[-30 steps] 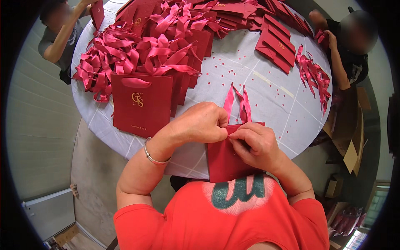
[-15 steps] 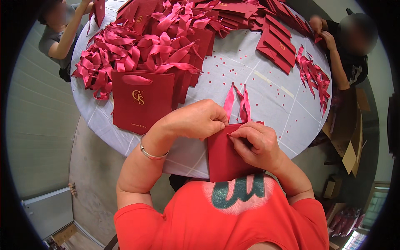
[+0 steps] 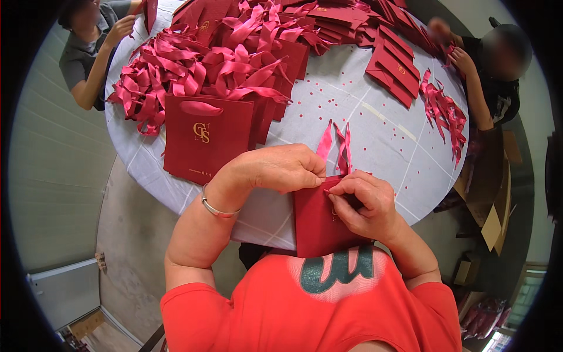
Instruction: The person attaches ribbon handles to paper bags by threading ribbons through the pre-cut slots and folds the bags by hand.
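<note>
So there's a flat dark red paper bag (image 3: 319,226) held at the near edge of the round table (image 3: 375,126), half hanging off toward the person's chest. Two pink ribbon ends (image 3: 334,146) stick up out of its top edge. The left hand (image 3: 275,169) is curled over the bag's top left corner, fingers pinched down by the ribbon. The right hand (image 3: 363,202) lies over the bag's face, fingertips pressed together on the top edge right next to the left hand's, almost touching.

Just left of that, a finished red bag with a gold emblem (image 3: 205,141) stands upright near the table's left edge. Behind it, a big heap of bags with pink bows (image 3: 223,64). Flat folded bags (image 3: 396,64) are stacked toward the far right, with loose ribbons (image 3: 443,111) along the right edge. Two other people work at the far side.
</note>
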Demonstrator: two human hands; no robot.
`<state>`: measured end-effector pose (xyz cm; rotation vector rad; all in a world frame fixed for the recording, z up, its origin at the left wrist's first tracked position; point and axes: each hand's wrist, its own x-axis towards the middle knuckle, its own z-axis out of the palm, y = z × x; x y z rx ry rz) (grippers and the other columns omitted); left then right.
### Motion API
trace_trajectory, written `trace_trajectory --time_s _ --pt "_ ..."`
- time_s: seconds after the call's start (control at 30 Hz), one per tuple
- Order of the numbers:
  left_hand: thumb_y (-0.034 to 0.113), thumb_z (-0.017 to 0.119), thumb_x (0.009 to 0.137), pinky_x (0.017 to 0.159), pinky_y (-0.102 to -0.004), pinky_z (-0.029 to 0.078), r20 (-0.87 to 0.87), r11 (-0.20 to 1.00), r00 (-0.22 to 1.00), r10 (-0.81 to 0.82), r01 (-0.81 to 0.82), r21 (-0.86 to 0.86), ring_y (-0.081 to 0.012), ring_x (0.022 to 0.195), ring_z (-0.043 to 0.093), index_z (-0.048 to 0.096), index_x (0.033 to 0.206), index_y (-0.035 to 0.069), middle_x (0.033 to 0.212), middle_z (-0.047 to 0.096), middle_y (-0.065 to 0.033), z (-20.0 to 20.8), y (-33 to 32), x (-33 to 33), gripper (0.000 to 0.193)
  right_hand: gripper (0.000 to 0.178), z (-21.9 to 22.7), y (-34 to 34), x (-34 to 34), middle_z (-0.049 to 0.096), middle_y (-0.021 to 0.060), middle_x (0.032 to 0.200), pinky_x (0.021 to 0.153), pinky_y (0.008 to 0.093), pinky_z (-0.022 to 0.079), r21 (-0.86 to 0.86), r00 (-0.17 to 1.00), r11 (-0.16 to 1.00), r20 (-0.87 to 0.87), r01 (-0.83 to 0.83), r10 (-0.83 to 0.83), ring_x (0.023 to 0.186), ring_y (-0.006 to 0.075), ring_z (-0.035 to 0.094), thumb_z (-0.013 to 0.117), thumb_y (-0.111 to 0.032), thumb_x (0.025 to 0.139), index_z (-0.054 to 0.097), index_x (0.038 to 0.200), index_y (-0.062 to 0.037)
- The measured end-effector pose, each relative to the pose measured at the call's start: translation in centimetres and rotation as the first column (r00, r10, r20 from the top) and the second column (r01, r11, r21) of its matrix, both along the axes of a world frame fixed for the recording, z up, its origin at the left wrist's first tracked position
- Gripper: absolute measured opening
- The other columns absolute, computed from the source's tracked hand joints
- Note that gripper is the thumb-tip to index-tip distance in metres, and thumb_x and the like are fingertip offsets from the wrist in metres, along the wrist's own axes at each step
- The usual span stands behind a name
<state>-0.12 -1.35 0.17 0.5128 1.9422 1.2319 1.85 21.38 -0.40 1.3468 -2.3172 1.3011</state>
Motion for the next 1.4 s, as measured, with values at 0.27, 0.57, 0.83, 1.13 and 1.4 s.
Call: trace_trajectory --time_s 0.27,0.57,0.83,1.13,1.4 --pt "0.017 0.057 0.093 0.049 -0.0281 0.038 0.019 1.0 1.0 0.024 -0.024 -0.002 -0.0085 0.052 0.046 0.062 0.089 0.004 0.065 0.054 0.0009 0.9 0.2 0.3 0.014 0.018 0.4 -0.3 0.1 0.062 0.0085 0.071 0.048 0.0313 0.047 0.038 0.995 0.999 -0.096 -0.015 0.018 0.057 0.0224 0.061 0.074 0.002 0.07 0.063 0.084 -0.0031" --pt "0.013 0.061 0.092 0.049 -0.0281 0.042 0.004 0.99 0.99 0.138 -0.138 0.012 -0.0097 0.052 0.05 0.066 0.093 0.0 0.068 0.06 -0.0022 0.9 0.7 0.7 0.014 0.014 1.4 -0.9 0.9 0.06 0.0102 0.071 0.049 0.0348 0.049 0.298 0.973 0.951 -0.23 0.086 -0.015 0.057 0.0258 0.061 0.071 0.0 0.073 0.061 0.082 -0.0032" --pt "0.002 0.052 0.08 0.047 -0.0326 0.045 -0.04 0.98 0.979 0.198 -0.197 0.03 -0.0153 0.05 0.058 0.068 0.084 -0.002 0.061 0.06 -0.0089 1.2 0.9 0.8 0.017 0.011 2.1 -2.6 -0.3 0.062 0.0119 0.075 0.056 0.0407 0.05 0.526 0.997 0.847 -0.015 0.073 -0.076 0.062 0.0331 0.062 0.07 -0.011 0.077 0.06 0.076 -0.0041" --pt "-0.001 0.059 0.078 0.049 -0.0311 0.046 0.022 0.965 0.972 0.235 -0.235 0.117 -0.0147 0.051 0.06 0.06 0.09 -0.004 0.062 0.062 -0.01 2.3 0.9 2.0 0.013 0.018 3.7 -0.4 -4.3 0.069 0.0083 0.082 0.066 0.029 0.05 0.15 0.651 0.972 0.759 -0.184 0.006 0.074 0.0127 0.063 0.073 -0.015 0.082 0.065 0.088 0.0003" --pt "0.0 0.069 0.078 0.048 -0.0301 0.05 -0.233 0.954 0.925 0.299 -0.286 0.087 -0.0177 0.051 0.065 0.056 0.083 -0.003 0.068 0.068 -0.0143 3.2 2.6 3.4 0.014 0.028 3.8 -2.0 -8.3 0.065 0.003 0.084 0.066 0.0274 0.048 0.383 0.53 0.736 0.847 -0.558 -0.039 0.076 0.0126 0.059 0.066 -0.011 0.079 0.062 0.104 0.0025"
